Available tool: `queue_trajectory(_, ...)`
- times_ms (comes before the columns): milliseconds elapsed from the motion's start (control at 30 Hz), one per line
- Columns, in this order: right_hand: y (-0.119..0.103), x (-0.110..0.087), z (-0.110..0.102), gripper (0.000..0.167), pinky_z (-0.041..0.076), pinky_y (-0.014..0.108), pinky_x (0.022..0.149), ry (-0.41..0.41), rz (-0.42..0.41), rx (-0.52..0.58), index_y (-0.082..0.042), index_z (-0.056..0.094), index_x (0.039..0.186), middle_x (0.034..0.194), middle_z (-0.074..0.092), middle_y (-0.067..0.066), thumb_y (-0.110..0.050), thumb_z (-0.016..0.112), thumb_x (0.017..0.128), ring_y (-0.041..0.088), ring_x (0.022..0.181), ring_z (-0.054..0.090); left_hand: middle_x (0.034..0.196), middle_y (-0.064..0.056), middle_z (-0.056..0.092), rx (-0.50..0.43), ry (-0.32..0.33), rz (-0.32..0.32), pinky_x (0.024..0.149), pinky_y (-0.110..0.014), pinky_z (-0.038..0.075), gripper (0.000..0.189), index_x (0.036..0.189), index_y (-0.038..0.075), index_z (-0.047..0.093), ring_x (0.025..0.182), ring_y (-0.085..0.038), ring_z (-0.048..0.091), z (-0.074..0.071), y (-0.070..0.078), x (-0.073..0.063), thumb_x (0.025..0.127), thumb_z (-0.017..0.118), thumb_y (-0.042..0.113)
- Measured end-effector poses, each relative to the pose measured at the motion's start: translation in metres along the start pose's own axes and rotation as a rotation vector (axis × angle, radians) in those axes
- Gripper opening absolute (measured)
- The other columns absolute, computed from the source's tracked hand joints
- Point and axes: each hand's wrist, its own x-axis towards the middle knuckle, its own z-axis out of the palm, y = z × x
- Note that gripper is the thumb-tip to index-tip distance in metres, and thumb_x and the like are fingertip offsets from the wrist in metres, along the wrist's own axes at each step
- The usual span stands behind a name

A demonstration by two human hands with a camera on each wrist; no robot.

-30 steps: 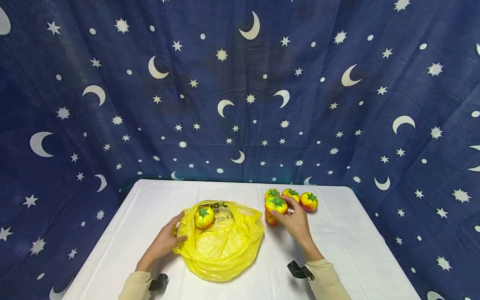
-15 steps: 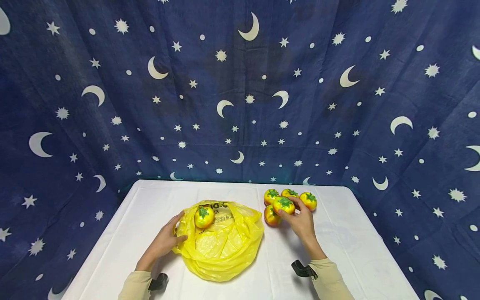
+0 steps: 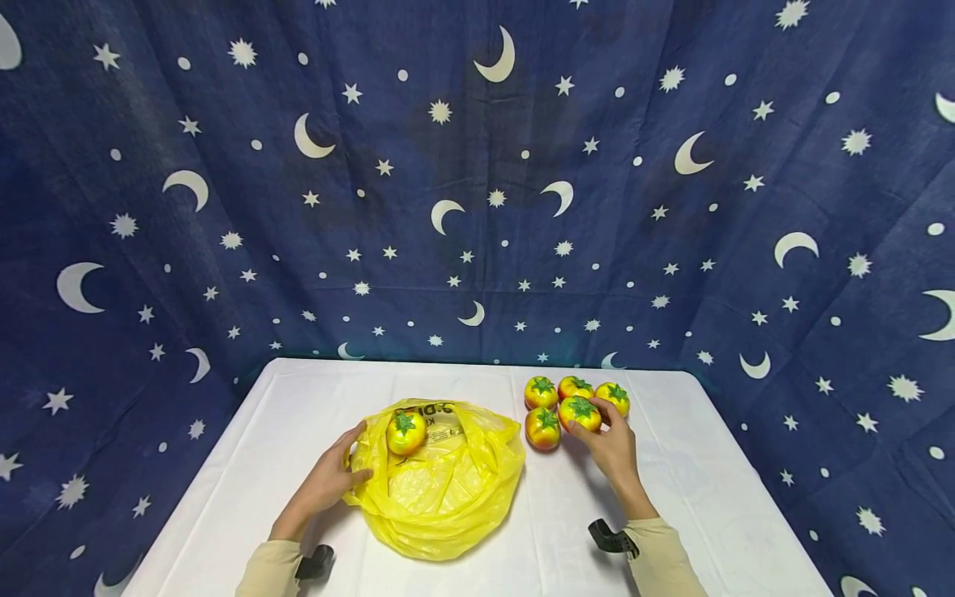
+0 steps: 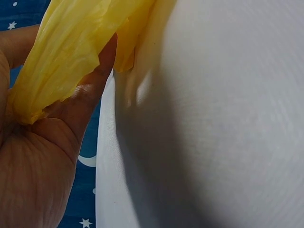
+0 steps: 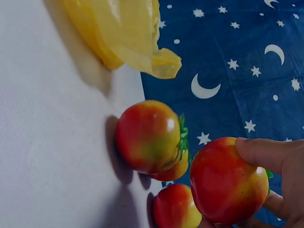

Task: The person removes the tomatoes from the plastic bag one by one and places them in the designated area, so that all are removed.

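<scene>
My right hand (image 3: 608,444) pinches a yellow and red tomato (image 3: 579,413) with a green star-shaped top between thumb and fingers. In the right wrist view that tomato (image 5: 228,183) hangs above the tabletop, thumb on its upper side. Beside it stand other tomatoes: one in front at the left (image 3: 542,429), one behind it (image 3: 540,392), and two more further back (image 3: 574,386) and right (image 3: 613,398). My left hand (image 3: 328,477) holds the left rim of an open yellow plastic bag (image 3: 448,531); its film (image 4: 71,52) passes between thumb and fingers. Inside the bag lies one tomato (image 3: 406,433).
A white cloth (image 3: 694,489) covers the table. Behind it hangs a dark blue curtain (image 3: 477,240) with moons and stars. The bag's right edge comes near the front left tomato. Each wrist wears a black camera mount, seen at the right wrist (image 3: 612,537).
My right hand has moved rightward with the tomato, from in front of the left tomatoes to the right of the front one. The left hand and the bag have stayed put.
</scene>
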Motion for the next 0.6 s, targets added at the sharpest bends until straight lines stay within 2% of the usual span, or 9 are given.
queue_trajectory(233,0.009,0.0,0.0,0.063,0.043,0.053,0.109,-0.002,0.044,-0.044,-0.004,0.051,0.136,0.138,0.053,0.027,-0.019,0.078,0.081,0.04,0.13,0.049,0.162,-0.019,0.024,-0.002,0.003,0.011,0.119,-0.057,0.025,0.087,0.156,0.007,0.024,0.149,-0.042,0.021,0.0,-0.001,-0.001,0.083,0.072,0.009)
queue_trajectory(600,0.021,0.003,0.006,0.061,0.039,0.055,0.111,0.004,0.062,-0.069,-0.006,0.052,0.133,0.137,0.054,0.027,-0.016,0.078,0.08,0.041,0.129,0.049,0.161,-0.018,0.026,-0.006,0.009,0.007,0.12,-0.058,0.023,0.088,0.156,0.008,0.025,0.149,-0.042,0.021,0.001,-0.003,-0.001,0.083,0.073,0.01)
